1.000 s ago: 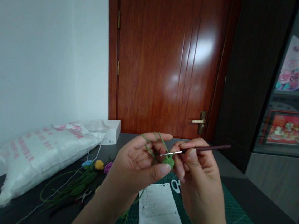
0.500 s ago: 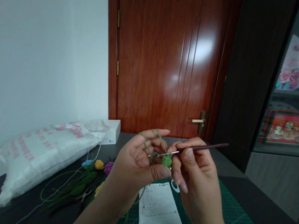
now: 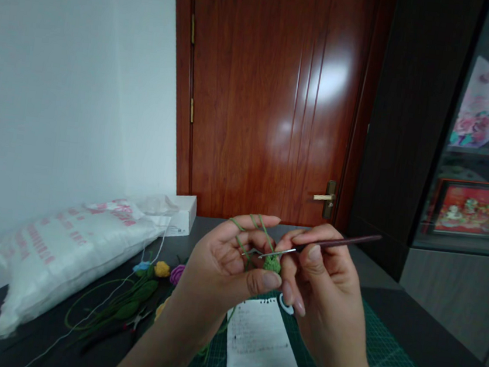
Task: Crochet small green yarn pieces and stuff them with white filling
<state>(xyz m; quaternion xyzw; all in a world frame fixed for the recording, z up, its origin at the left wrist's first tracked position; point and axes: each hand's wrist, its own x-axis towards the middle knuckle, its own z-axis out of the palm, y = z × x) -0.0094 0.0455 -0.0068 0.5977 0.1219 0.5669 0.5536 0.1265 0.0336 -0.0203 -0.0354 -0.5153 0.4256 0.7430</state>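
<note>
A small green crochet piece [image 3: 272, 263] is pinched between the thumb and fingers of my left hand [image 3: 236, 259]. Green yarn [image 3: 266, 231] loops around that hand's raised index finger and runs down to the piece. My right hand [image 3: 323, 269] grips a crochet hook [image 3: 339, 241] by its dark reddish-brown handle. The hook's thin metal shaft points left and lies across the top of the green piece; whether its tip is inside a stitch I cannot tell. Fingers of my right hand also touch the piece's right side. Below both hands lies a handwritten notepad sheet [image 3: 261, 350].
A green cutting mat [image 3: 397, 348] covers part of the dark table. White scissor-like handles [image 3: 286, 304] show beside the paper. To the left lie crocheted flowers [image 3: 162, 269] with green stems, pliers [image 3: 134, 321], a big white plastic bag [image 3: 82, 247] and a white box [image 3: 185, 215].
The crochet hook has slid slightly to the right, drawing its tip back across the green piece. My left hand keeps its hold with the yarn still around the finger.
</note>
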